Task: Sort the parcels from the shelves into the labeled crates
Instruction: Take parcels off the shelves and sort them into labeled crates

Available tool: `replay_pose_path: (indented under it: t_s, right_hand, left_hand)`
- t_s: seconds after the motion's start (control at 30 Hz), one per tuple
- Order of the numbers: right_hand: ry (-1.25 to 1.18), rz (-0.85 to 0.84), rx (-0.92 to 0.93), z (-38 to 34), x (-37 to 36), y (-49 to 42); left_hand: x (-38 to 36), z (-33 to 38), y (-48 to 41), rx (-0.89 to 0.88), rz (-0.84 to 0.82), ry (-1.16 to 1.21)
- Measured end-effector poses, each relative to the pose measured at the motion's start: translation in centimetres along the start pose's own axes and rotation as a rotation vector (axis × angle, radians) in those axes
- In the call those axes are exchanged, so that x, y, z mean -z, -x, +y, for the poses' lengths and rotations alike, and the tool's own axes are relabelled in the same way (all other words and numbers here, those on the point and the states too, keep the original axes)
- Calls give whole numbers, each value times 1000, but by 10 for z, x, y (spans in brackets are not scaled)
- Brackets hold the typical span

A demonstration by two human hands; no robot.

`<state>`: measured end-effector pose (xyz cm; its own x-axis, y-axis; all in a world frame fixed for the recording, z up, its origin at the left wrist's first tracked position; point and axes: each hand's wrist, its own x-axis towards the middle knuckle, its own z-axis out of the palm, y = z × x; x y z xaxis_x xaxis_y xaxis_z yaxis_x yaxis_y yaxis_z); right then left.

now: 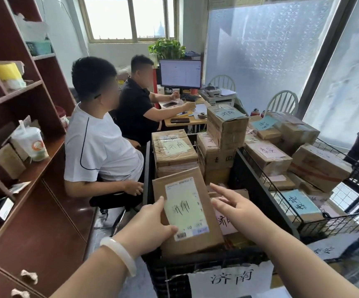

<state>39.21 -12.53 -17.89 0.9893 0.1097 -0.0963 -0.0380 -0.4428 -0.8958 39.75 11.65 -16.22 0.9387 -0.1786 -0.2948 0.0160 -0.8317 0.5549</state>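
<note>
Left hand (152,220) grips flat cardboard parcel (187,214) at its left edge, thumb on the pale green label (185,208). Parcel lies tilted on other boxes at the near end of the black crate (195,268), above the crate's white paper sign (231,280). Right hand (236,206) hovers just beside parcel's right edge, fingers spread wide, holding nothing. White bangle (120,255) on left wrist.

Both forearms are bare right up to where they leave the shot, so no sleeves showing at all. Left wrist has a chunky, smooth, milky-white bangle (120,255), jade-looking, sitting just behind the left hand (152,222). Right hand (236,206) and wrist have no jewellery I can make out.
</note>
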Motion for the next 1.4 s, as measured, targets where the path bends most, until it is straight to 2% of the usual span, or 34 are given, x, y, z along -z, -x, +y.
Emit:
replay_pose_path:
  t_s: [0.13, 0.37, 0.57, 0.77, 1.0, 1.2, 1.33, 1.4]
  right_hand:
    - [25, -79, -2, -1, -6, 4]
    - [-195, -18, -20, -6, -5, 2]
    - [-267, -35, -144, -22, -6, -13]
    - [-143, -71, -161, -38, -8, -18]
    - [-213, -118, -188, -53, 6, -27]
    - [-250, -175, -271, -50, 5, -30]
    - [-219, -136, -297, -43, -4, -31]
    - [-178, -141, -277, -40, -8, -31]
  left_hand:
    - [-9, 5, -2, -6, 9, 57]
    - [6, 9, 8, -35, 141, 35]
    - [22, 9, 2, -19, 211, 72]
    - [26, 3, -1, -4, 163, 43]
    - [41, 5, 2, -59, 280, 196]
    - [40, 0, -10, -57, 176, 216]
    - [22, -3, -16, 3, 112, 35]
    - [17, -8, -17, 22, 98, 27]
